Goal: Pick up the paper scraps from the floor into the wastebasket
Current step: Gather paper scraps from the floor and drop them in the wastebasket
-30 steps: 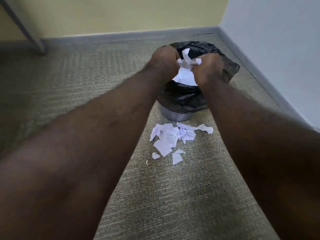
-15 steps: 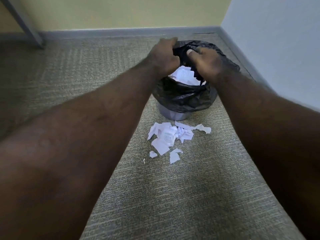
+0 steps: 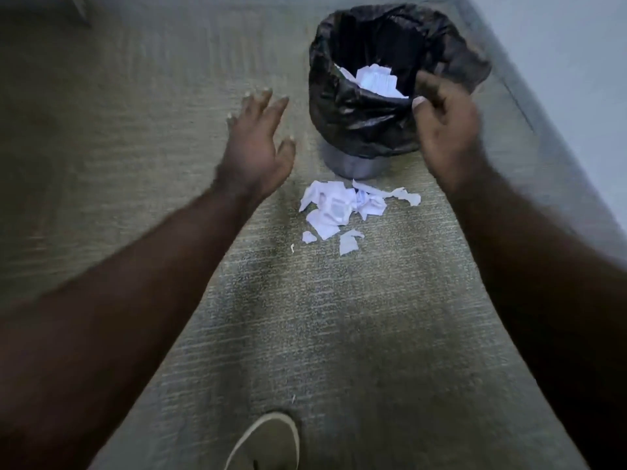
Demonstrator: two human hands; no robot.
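Observation:
A small grey wastebasket [image 3: 353,166] lined with a black bag [image 3: 359,110] stands on the carpet near the right wall, with white paper [image 3: 376,79] lying inside it. A heap of white paper scraps [image 3: 342,206] lies on the floor just in front of the basket. My left hand [image 3: 256,147] hovers left of the basket, fingers spread, holding nothing. My right hand [image 3: 444,130] is in front of the basket's right rim, fingers loosely curled and empty. Both hands are blurred by motion.
Beige carpet [image 3: 305,334] covers the floor. A pale wall with a grey baseboard [image 3: 543,106] runs along the right side. The toe of a light shoe [image 3: 268,442] shows at the bottom edge. A grey furniture leg [image 3: 79,10] stands at the top left.
Both hands dropped a bunch of paper into the basket, then drew back from its opening and spread apart, left hand to the left, right hand to the right. The camera tilted downward.

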